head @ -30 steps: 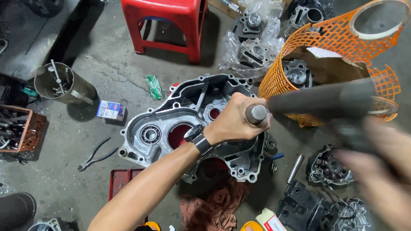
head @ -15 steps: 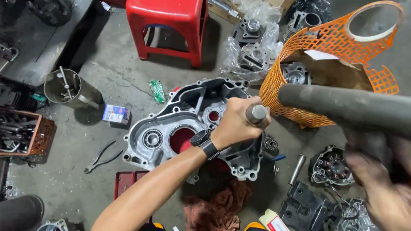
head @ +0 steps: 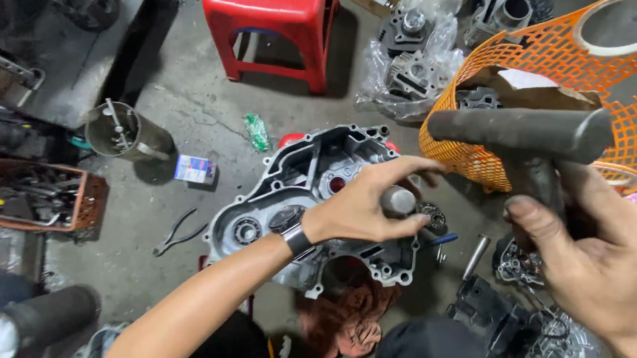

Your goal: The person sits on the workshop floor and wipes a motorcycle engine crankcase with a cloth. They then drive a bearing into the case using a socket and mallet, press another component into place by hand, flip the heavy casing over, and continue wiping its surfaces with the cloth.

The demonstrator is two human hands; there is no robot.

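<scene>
A grey aluminium engine crankcase half [head: 310,193] lies on the concrete floor on a reddish rag [head: 345,321]. My left hand [head: 366,202], with a dark watch at the wrist, grips a short round metal drift [head: 398,200] that stands over the case. My right hand [head: 593,254] is raised close to the camera and holds a heavy grey hammer [head: 523,131] by its handle, its head lying sideways above the case.
A red plastic stool [head: 271,9] stands at the top. An orange mesh basket [head: 540,60] with parts sits at the right. Engine parts in plastic bags [head: 414,65], a metal can [head: 121,133], pliers [head: 178,232], a small box [head: 196,169] and an orange tool tray [head: 26,194] lie around.
The right hand has drawn the hammer further from the camera, so its head shows whole. The left hand has stayed on the drift over the case; my view has shifted slightly.
</scene>
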